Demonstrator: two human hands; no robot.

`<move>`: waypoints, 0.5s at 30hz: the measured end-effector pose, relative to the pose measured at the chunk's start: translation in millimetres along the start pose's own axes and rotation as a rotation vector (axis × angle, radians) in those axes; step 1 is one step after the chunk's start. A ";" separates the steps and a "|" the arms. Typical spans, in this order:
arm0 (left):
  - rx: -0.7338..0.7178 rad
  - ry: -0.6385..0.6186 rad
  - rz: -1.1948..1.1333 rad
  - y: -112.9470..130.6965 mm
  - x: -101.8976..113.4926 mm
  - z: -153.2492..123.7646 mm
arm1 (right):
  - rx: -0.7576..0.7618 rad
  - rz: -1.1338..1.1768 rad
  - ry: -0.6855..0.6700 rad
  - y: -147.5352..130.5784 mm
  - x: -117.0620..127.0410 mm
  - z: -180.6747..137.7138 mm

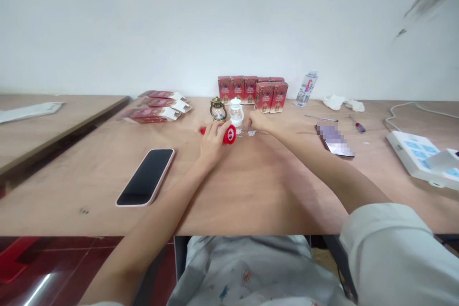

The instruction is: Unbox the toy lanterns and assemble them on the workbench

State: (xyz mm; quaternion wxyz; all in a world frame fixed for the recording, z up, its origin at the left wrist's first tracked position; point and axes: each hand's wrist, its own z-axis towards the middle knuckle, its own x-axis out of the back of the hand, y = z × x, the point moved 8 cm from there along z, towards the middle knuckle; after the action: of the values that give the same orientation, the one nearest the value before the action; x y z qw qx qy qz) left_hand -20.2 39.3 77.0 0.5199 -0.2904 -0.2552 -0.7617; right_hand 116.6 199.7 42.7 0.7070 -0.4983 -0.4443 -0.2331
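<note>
My left hand [213, 139] is wrapped round a small red lantern [230, 135], which lies tilted on its side with its round base turned to the right. Much of the lantern is hidden under my fingers. My right hand [258, 121] is low over the table with its fingers curled together; whatever is in them, if anything, is hidden. Just left of and below it lie small white bits [251, 133], too small to name. Behind my hands stand a white lantern [235, 111] and a bronze-coloured lantern [218, 109], both upright and side by side.
Several upright red boxes [237, 90] stand against the wall, with open red boxes [152, 114] lying at left. A black-screened phone [146, 177] is near my left forearm. At right are a bottle [306, 88], tissues [334, 102], a screwdriver [359, 126], another phone [335, 139] and a power strip [423, 155].
</note>
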 end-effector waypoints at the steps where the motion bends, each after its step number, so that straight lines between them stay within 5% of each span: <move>1: -0.001 0.001 -0.004 -0.1 0.1 0.0 | 0.020 -0.005 -0.007 -0.7 -0.4 -2.0; 15: -0.015 0.058 -0.024 -0.8 5.2 -1.3 | 0.143 0.089 -0.040 7.4 2.4 -19.5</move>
State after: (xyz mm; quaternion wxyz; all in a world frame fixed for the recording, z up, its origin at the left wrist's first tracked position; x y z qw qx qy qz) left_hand -22.7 35.2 79.7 0.5156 -0.2691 -0.2380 -0.7779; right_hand 131.3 185.1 38.9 0.7415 -0.4704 -0.4512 -0.1593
